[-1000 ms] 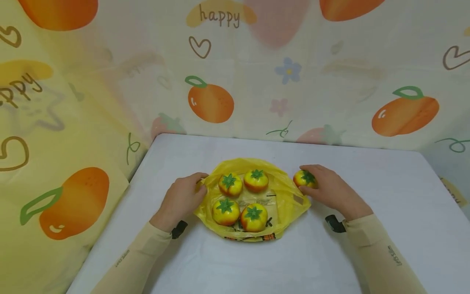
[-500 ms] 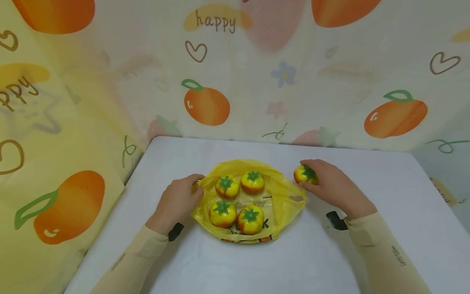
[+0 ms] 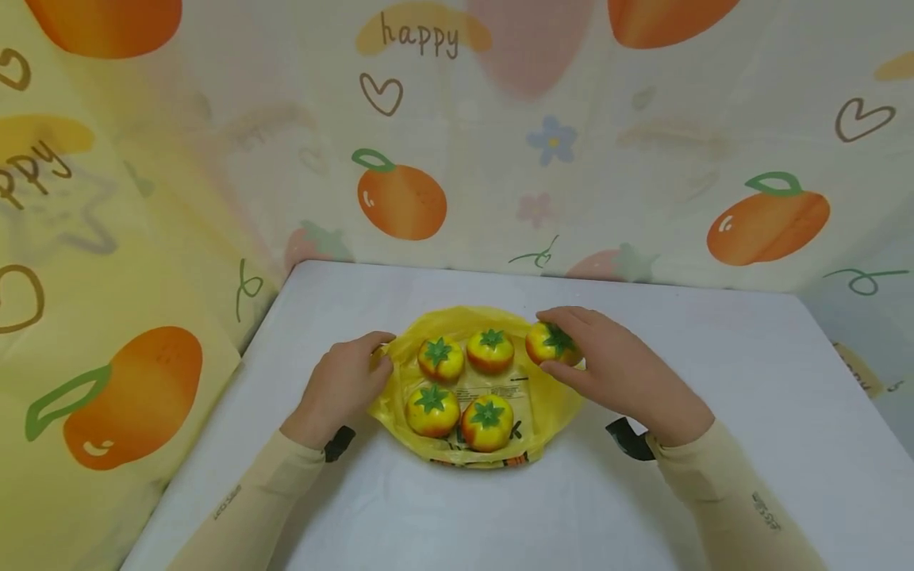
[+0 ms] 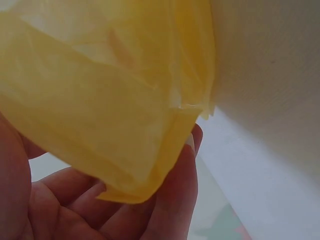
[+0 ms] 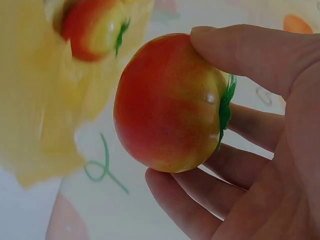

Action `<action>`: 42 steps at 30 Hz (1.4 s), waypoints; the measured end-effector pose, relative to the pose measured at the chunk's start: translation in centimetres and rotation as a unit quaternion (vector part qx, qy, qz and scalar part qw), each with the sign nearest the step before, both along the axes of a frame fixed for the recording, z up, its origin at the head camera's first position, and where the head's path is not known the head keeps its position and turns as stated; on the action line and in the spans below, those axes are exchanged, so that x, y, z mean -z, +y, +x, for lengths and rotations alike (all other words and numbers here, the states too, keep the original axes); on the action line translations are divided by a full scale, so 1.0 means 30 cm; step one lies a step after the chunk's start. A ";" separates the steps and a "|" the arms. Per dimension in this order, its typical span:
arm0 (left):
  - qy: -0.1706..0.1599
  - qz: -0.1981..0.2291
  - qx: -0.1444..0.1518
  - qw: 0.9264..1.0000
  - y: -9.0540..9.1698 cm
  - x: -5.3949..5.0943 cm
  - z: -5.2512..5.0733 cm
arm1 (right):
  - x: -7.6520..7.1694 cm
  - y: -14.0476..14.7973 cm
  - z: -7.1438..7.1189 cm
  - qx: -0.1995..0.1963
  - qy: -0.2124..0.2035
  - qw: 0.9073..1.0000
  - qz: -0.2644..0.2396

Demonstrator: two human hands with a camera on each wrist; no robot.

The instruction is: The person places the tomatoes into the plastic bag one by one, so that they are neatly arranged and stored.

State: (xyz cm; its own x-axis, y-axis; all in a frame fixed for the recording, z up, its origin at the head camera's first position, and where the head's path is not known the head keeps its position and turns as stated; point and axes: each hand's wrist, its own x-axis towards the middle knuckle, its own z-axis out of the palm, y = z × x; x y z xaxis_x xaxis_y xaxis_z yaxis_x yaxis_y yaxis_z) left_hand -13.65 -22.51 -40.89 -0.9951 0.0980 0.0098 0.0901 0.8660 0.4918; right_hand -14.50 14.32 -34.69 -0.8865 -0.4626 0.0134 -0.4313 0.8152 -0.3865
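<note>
A yellow plastic bag (image 3: 553,408) lies on the table with its mouth spread wide. Several red-and-yellow tomatoes (image 3: 488,424) with green star-shaped leaves sit inside it. My left hand (image 3: 336,388) holds the bag's left edge, and the left wrist view shows the thin yellow plastic (image 4: 110,95) between thumb and fingers. Above the bag's right side, my right hand (image 3: 624,369) grips another tomato (image 3: 543,342). Seen from the right wrist, this tomato (image 5: 165,105) sits between thumb and fingertips, its leaves turned toward the palm.
The white table (image 3: 457,515) extends around the bag. Behind it stands a fruit-patterned cloth backdrop (image 3: 471,159), which also covers the left side. A dark wrist device (image 3: 630,440) shows by the right cuff, and another (image 3: 339,444) by the left.
My right hand has carried its tomato leftward from beside the bag to above its right part. The left hand stays at the bag's left edge.
</note>
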 end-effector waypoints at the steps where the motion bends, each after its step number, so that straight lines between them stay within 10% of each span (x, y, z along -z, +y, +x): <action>1: 0.000 0.000 0.000 1.000 0.002 -0.001 -0.001 | 0.002 -0.011 0.003 -0.002 -0.003 1.000 0.000; 42: 0.016 -0.001 0.012 1.000 0.009 -0.021 -0.017 | 0.190 -0.138 0.037 -0.019 -0.044 0.999 0.018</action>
State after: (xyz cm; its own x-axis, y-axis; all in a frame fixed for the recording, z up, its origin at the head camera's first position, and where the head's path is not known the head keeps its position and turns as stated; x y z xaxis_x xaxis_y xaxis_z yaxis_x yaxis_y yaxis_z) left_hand -14.17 -22.26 -40.25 -0.9916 0.1227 0.0406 0.1269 0.8643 0.4867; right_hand -13.39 10.18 -40.39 -0.8657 -0.4940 -0.0811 -0.4271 0.8133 -0.3952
